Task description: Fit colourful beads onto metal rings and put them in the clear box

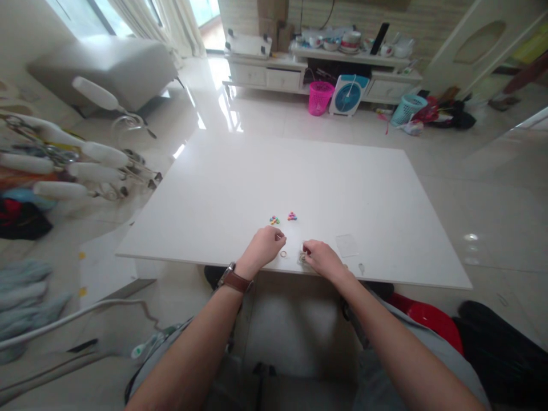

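My left hand [264,245], with a watch on the wrist, is held over the white table [240,188] near its front edge. Its thumb and fingertips are pinched together; whatever is between them is too small to name. Just right of it lies a small ring [283,254]. My right hand [320,258] has its curled fingertips at a small clear box [302,257] with little pieces inside, and what they grip is hidden. Beyond the hands sit two little clusters of coloured beads, a mixed green and yellow cluster [274,220] and a pink and orange cluster [291,216].
A flat clear square lid [347,245] and a small metallic piece [362,268] lie right of my right hand. Past the table stand a pink basket [320,98], a blue fan [349,95] and a low cabinet [282,79]. A red stool [434,322] is at the lower right.
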`<act>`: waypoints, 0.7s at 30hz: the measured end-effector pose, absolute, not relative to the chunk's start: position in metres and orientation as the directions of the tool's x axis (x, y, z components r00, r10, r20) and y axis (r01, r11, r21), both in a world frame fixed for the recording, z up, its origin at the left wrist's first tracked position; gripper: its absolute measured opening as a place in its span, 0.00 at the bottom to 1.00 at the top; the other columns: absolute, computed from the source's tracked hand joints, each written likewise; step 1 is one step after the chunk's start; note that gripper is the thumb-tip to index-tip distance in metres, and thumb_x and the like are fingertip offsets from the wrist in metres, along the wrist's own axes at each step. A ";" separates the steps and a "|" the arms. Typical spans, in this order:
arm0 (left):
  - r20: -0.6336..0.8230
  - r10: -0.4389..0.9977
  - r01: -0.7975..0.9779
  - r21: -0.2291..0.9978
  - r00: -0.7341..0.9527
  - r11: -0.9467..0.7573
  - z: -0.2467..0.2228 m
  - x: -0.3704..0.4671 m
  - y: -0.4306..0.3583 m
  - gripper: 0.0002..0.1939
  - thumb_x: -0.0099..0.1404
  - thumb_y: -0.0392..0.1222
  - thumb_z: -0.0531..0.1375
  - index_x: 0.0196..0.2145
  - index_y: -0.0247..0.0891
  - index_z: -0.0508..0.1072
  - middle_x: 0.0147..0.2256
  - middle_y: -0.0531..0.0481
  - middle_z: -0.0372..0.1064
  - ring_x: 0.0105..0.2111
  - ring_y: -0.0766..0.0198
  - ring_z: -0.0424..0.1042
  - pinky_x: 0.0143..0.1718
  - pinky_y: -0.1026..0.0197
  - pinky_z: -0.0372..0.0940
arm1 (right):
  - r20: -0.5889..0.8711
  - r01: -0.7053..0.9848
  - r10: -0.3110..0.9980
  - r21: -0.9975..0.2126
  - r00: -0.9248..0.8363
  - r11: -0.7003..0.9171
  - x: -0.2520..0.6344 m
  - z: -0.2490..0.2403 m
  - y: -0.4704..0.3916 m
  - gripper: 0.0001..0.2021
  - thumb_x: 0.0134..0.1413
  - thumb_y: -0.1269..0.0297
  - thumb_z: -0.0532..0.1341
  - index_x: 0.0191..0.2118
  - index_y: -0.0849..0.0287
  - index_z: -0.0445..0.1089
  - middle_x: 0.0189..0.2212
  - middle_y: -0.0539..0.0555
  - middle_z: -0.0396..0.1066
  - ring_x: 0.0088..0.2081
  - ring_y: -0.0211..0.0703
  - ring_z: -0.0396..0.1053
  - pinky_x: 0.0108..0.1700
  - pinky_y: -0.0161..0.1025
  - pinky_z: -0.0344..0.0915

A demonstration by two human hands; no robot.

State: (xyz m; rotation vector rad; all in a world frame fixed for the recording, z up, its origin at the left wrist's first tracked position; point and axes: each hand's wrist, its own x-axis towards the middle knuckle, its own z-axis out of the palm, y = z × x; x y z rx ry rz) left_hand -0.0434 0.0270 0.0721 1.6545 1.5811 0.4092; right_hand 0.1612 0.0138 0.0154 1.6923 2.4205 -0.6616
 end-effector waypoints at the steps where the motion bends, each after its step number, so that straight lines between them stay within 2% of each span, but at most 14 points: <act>1: -0.282 0.943 0.687 0.722 0.176 0.087 0.072 -0.043 0.027 0.10 0.60 0.36 0.58 0.29 0.33 0.79 0.24 0.48 0.72 0.28 0.63 0.68 0.32 0.63 0.58 | -0.351 0.919 0.859 -0.271 -0.372 0.287 0.161 0.016 0.013 0.07 0.58 0.72 0.56 0.36 0.60 0.72 0.37 0.56 0.74 0.40 0.42 0.70 0.41 0.34 0.57; 5: -0.281 0.941 0.698 0.713 0.189 0.073 0.070 -0.042 0.027 0.11 0.61 0.37 0.57 0.30 0.33 0.80 0.25 0.47 0.73 0.28 0.63 0.68 0.32 0.63 0.58 | -0.420 0.921 0.821 -0.228 -0.386 0.316 0.161 0.021 0.011 0.10 0.59 0.72 0.55 0.37 0.60 0.75 0.41 0.58 0.72 0.39 0.42 0.71 0.40 0.35 0.58; 12: -0.281 0.934 0.737 0.676 0.223 0.028 0.066 -0.043 0.028 0.12 0.63 0.37 0.55 0.32 0.32 0.80 0.29 0.44 0.76 0.29 0.63 0.70 0.31 0.63 0.57 | -0.413 0.920 0.822 -0.197 -0.392 0.340 0.161 0.027 0.006 0.11 0.60 0.69 0.55 0.43 0.58 0.75 0.43 0.57 0.71 0.39 0.44 0.72 0.37 0.36 0.59; 21: -0.293 0.925 0.819 0.572 0.244 -0.035 0.039 -0.047 0.027 0.11 0.61 0.32 0.59 0.37 0.33 0.81 0.37 0.40 0.79 0.37 0.58 0.75 0.40 0.61 0.65 | -0.398 0.926 0.838 -0.206 -0.374 0.316 0.164 0.042 0.006 0.11 0.61 0.67 0.55 0.45 0.55 0.73 0.43 0.56 0.71 0.39 0.43 0.71 0.37 0.36 0.56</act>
